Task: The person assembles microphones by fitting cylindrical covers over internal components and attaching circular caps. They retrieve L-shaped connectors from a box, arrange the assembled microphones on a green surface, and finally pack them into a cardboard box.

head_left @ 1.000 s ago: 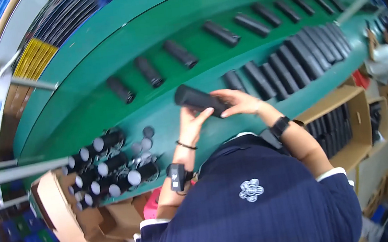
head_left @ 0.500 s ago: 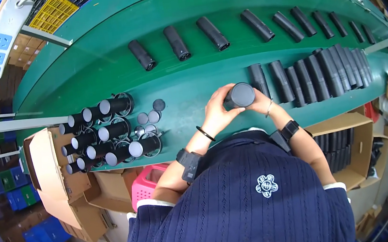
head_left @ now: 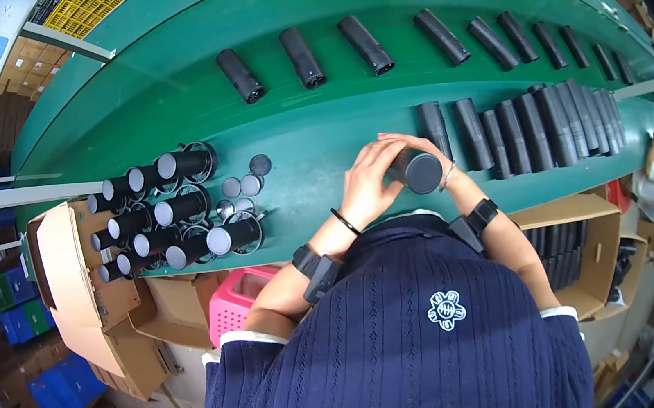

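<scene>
A black cylinder [head_left: 424, 174] is held over the near part of the green table, its round dark end tilted toward me. My left hand [head_left: 371, 177] grips it from the left, thumb along its near side. Round its far right side my right hand [head_left: 424, 147] is closed, with fingers reaching over toward the left hand; the cylinder's far end is hidden beneath them. Just beyond the right hand lies another black cylinder [head_left: 434, 130], at the left end of a packed row of black cylinders [head_left: 532, 123].
Several black cylinders with metal rings [head_left: 236, 236] stand in a cluster at the left, beside loose round caps [head_left: 252, 184]. More cylinders [head_left: 301, 57] lie spaced along the darker green strip at the back. Open cardboard boxes [head_left: 80, 269] and a pink stool [head_left: 234, 300] stand by the near edge.
The held cylinder has shifted slightly right and toward me and tilted. My left fingers have moved up to its far side, close to the right hand's. The whole view has shifted a little.
</scene>
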Demonstrator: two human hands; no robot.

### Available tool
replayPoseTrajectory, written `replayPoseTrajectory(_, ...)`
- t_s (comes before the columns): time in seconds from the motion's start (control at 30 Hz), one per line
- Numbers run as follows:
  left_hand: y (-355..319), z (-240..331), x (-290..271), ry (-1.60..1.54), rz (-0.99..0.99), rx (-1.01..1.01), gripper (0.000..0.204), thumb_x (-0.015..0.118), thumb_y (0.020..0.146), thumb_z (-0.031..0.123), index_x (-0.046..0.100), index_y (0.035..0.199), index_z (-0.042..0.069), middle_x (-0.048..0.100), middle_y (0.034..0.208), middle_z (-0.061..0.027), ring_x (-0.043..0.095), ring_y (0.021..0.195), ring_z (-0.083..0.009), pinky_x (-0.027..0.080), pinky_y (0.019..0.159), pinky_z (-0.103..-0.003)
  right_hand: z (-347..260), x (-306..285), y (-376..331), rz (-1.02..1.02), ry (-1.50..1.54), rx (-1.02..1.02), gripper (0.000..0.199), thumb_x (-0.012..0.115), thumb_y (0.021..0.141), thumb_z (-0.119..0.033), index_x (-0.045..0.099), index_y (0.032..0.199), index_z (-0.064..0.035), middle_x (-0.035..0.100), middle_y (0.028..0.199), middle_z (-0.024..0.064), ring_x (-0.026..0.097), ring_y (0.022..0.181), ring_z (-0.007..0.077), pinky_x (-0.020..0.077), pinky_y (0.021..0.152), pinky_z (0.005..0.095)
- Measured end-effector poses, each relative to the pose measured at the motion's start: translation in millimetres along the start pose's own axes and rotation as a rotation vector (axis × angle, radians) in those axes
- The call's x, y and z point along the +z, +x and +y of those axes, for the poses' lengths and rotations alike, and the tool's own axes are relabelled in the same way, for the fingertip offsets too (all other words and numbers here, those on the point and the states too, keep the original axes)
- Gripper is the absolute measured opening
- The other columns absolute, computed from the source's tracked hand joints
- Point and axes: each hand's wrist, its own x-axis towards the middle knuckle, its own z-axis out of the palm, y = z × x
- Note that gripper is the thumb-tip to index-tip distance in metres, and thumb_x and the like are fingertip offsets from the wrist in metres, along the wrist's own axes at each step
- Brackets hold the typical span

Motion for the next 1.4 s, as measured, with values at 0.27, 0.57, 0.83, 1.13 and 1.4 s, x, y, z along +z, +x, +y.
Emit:
replayPoseTrajectory(0.27, 0, -7, 0, 0.109, 0.023, 0.072, 0.059, 0.069, 0.06, 0.0, 0.054, 0.116, 0.009, 0.055, 0.121, -0.0089, 0.052, 0.112, -0.0341, 0.047, 0.091, -0.04, 6, -5, 10, 0.04, -0.163, -0.076, 0.053, 0.072, 0.072, -0.005, 0.054, 0.123, -0.0023, 0.053, 0.129, 0.0076, 0.052, 0.116, 0.0174, 0.0428, 0.097, 0.0314)
replayPoseTrajectory(0.57, 54, -93, -54, -0.676, 0.659, -0.461, 0.053, 0.071, 0.08, 0.018, 0.035, 0.114, 0.001, 0.052, 0.1, -0.0089, 0.052, 0.085, -0.0155, 0.047, 0.075, -0.032, -9, -11, -6, 0.126, -0.064, 0.326, 0.038, 0.066, 0.08, 0.002, 0.056, 0.117, -0.0015, 0.062, 0.091, 0.0012, 0.057, 0.078, 0.0059, 0.049, 0.072, 0.0211)
replayPoseTrajectory(0.83, 94, -303, -229, 0.173, 0.858, -0.931, 0.079, 0.078, 0.057, 0.016, 0.032, 0.12, -0.002, 0.056, 0.107, -0.0252, 0.062, 0.093, -0.0359, 0.052, 0.081, -0.041, -16, -39, -44, 0.23, -0.207, 0.445, 0.009, 0.062, 0.086, -0.008, 0.064, 0.081, -0.0012, 0.059, 0.066, -0.0013, 0.054, 0.061, 0.0058, 0.044, 0.057, 0.0208)
replayPoseTrajectory(1.13, 124, -326, -221, 0.756, 0.569, -1.261, 0.074, 0.074, 0.069, 0.03, 0.03, 0.127, 0.016, 0.047, 0.122, -0.0216, 0.049, 0.115, -0.0384, 0.046, 0.09, -0.052, -23, -60, -74, 0.347, -1.302, 0.277, 0.031, 0.057, 0.08, -0.007, 0.059, 0.111, -0.0105, 0.058, 0.107, 0.0148, 0.058, 0.096, 0.0299, 0.0491, 0.079, 0.0392)
replayPoseTrajectory(1.4, 122, -314, -195, 1.074, 0.849, -0.921, 0.07, 0.073, 0.07, 0.038, 0.039, 0.128, 0.02, 0.045, 0.115, -0.0186, 0.045, 0.105, -0.0385, 0.045, 0.079, -0.051, 21, -85, -37, -0.224, -1.732, -0.146, 0.044, 0.05, 0.081, -0.015, 0.049, 0.124, -0.0257, 0.035, 0.143, 0.0059, 0.031, 0.134, 0.0267, 0.0404, 0.09, 0.0386)
